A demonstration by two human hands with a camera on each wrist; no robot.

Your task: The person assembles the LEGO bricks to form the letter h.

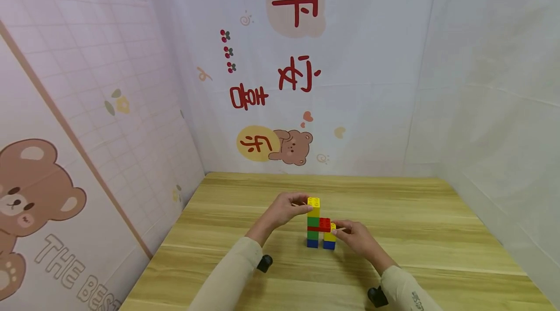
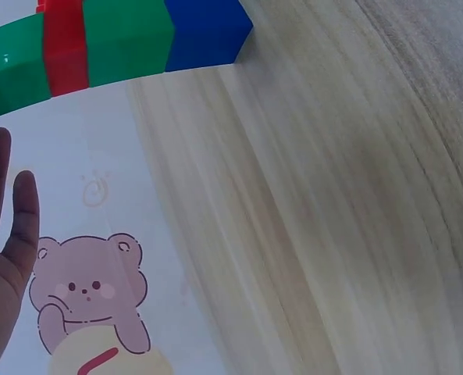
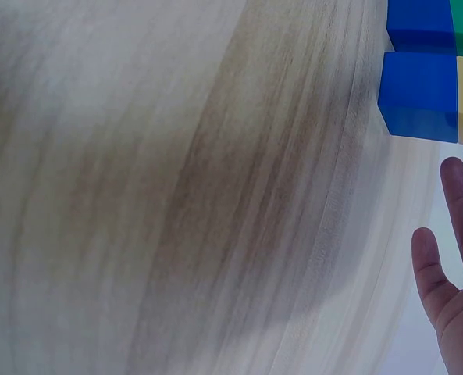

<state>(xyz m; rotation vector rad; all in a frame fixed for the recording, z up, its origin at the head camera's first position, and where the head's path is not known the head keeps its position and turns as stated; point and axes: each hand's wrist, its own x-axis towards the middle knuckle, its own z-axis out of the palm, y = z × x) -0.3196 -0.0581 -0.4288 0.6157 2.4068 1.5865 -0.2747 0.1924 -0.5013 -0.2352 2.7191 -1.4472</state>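
Note:
A tower of toy bricks stands upright on the table, with a blue brick (image 1: 312,243) at its base, green bricks (image 2: 129,43) and a red layer between them, and a yellow brick (image 1: 313,212) on top. My left hand (image 1: 285,209) pinches that top yellow brick from the left. From the tower's middle a red brick (image 1: 324,224) reaches right, over a shorter stack with a blue base (image 3: 420,98). Thumb and finger of my right hand (image 1: 358,238) pinch a smaller yellow brick (image 1: 333,227) at the right end of the red one. In both wrist views the pinching fingertips are out of frame.
The wooden table (image 1: 227,218) stretches around the bricks. A printed cloth wall (image 1: 372,82) rises behind it, with more cloth at both sides. Black pieces (image 1: 264,263) show at the wrists.

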